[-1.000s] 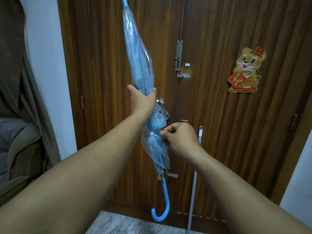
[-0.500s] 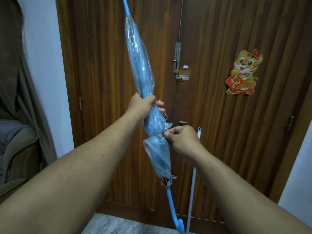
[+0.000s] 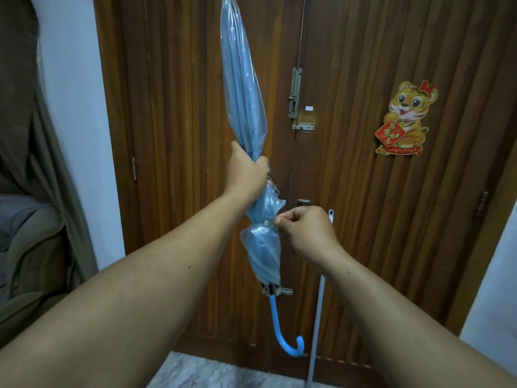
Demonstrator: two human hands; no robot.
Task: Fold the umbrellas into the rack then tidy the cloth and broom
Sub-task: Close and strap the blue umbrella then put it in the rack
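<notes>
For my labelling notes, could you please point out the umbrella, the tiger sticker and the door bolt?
umbrella [image 3: 243, 88]: head view, upper canopy.
tiger sticker [image 3: 404, 119]: head view, tiger's body.
door bolt [image 3: 296, 92]: head view, upright bolt's middle.

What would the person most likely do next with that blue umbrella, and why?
Probably let go of the strap and lower the umbrella toward a rack, which is not in view. The left hand grips the rolled canopy, the right hand pinches the strap at its snap, and the folds already look cinched tight there.
</notes>
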